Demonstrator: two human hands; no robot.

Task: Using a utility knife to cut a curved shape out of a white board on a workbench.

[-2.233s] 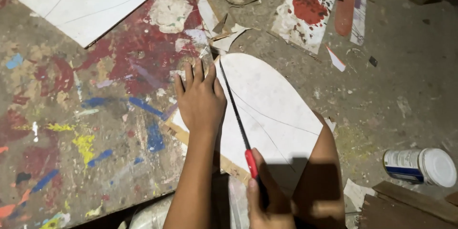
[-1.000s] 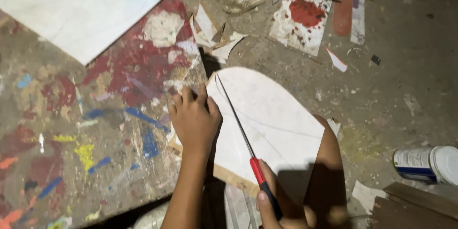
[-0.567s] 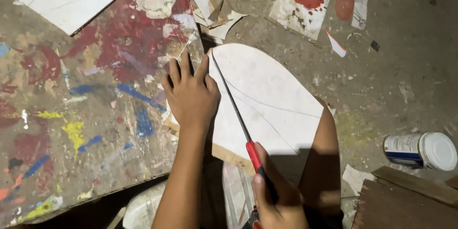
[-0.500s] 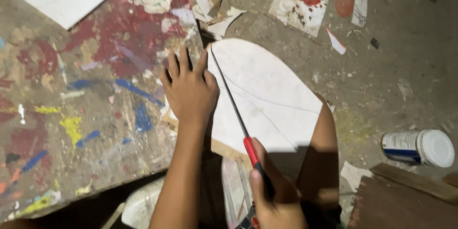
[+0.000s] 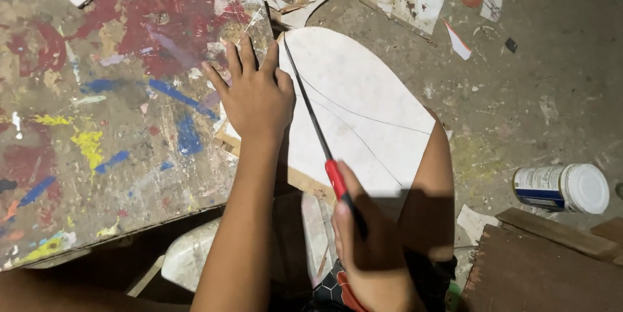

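Left hand (image 5: 256, 94) flat at white board (image 5: 363, 111) edge; right hand (image 5: 370, 247) grips saw (image 5: 318, 130).

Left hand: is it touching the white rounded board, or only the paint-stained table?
Touching. In the head view the left hand lies flat with its palm and thumb pressed on the left edge of the white rounded board, beside the saw blade.

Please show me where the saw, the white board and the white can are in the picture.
saw (image 5: 310, 112), head view, on the middle of the thin blade.
white board (image 5: 363, 91), head view, on its bare flat face.
white can (image 5: 562, 188), head view, on its side wall.
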